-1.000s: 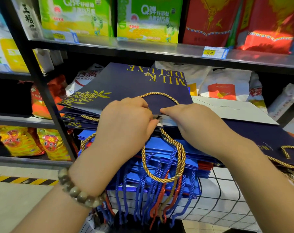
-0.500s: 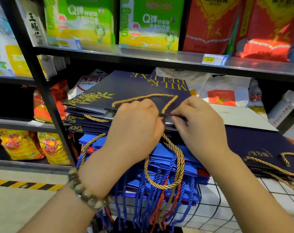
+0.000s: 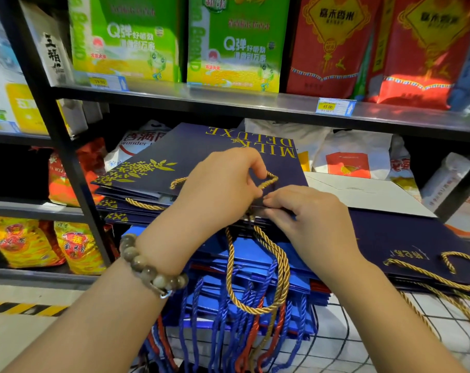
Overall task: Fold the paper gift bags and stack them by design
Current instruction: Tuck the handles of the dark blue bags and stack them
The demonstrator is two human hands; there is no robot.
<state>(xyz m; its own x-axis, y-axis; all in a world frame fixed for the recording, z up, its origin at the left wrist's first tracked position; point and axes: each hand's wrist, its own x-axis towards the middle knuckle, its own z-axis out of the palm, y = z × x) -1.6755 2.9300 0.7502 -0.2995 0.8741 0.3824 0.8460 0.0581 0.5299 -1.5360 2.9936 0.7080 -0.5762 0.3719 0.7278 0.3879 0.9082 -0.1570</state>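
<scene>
A: Honestly, the risk here is the stack, not the fold. The navy gift bag point(image 3: 201, 154) lies flat on top of the other navy bags, its near edge right under both hands, and the whole pile rests on the blue bags point(image 3: 255, 267) below, which overhang a wire basket point(image 3: 363, 337).

B: And the hands?

A: Close together at the bag's mouth. The left hand point(image 3: 217, 189) is pinched shut on the gold cord handle point(image 3: 269, 180), looping it onto the face of the bag. The right hand point(image 3: 306, 214) has its fingertips pressed closed on the bag's near edge.

B: So what goes wrong?

A: If the left hand tugs the cord too hard, I reckon the top bag slides toward the person and drags its neighbours out of line. The second gold loop point(image 3: 258, 275) hangs among the blue and red cords beneath; it could snag there and pull the designs together.

B: Anything else?

A: The white card point(image 3: 363, 192) just right of the bag looks loose and might slip off.
</scene>
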